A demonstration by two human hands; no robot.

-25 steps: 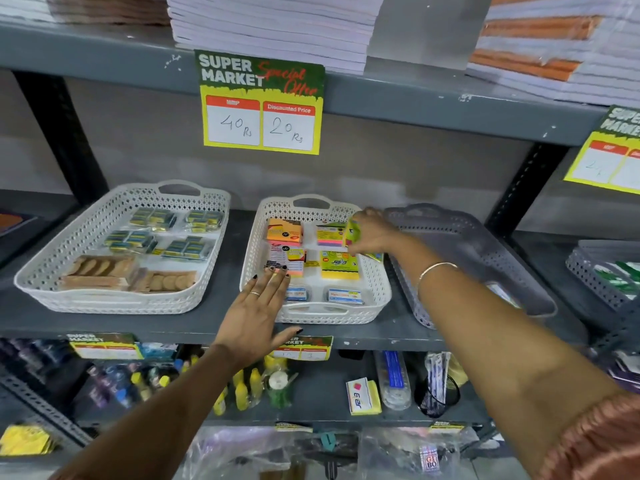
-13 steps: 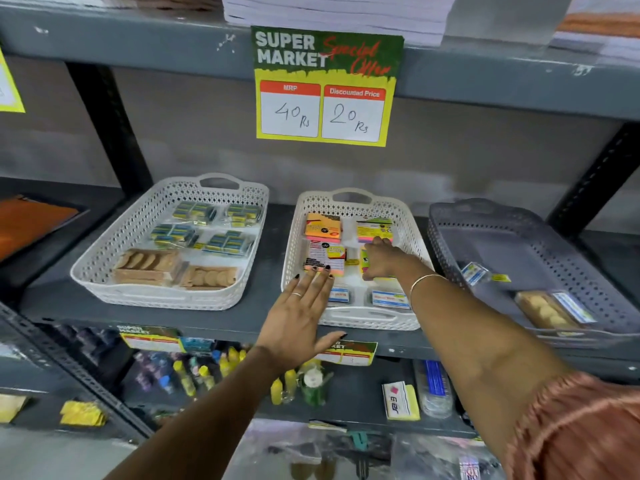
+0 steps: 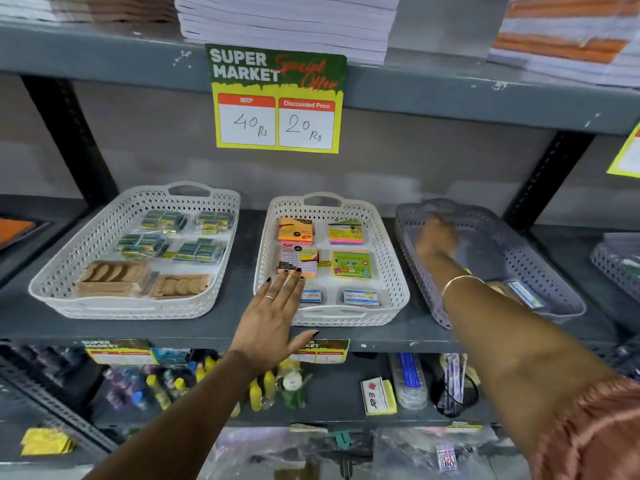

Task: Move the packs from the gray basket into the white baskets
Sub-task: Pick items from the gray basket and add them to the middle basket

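Observation:
The gray basket [image 3: 491, 218] stands at the right of the shelf. My right hand [image 3: 436, 239] hovers over its back left corner, blurred, fingers loose, nothing visible in it. A pack with a blue-and-white label [image 3: 523, 294] lies at the basket's front, partly behind my forearm. The middle white basket [image 3: 332, 315] holds colourful note packs, among them a green one [image 3: 351, 265], and two small clear boxes. My left hand [image 3: 273, 313] lies flat on its front left rim, fingers spread. The left white basket [image 3: 114, 306] holds blue-yellow packs and brown packs.
A price sign [image 3: 277, 98] hangs from the upper shelf edge, under stacked paper. Another gray basket [image 3: 613, 268] sits at the far right. The lower shelf carries small bottles [image 3: 259, 389], a yellow pack [image 3: 379, 396] and other goods.
My right hand left the green pack in the middle white basket and moved right into the gray basket. My left hand stayed on the white basket's rim.

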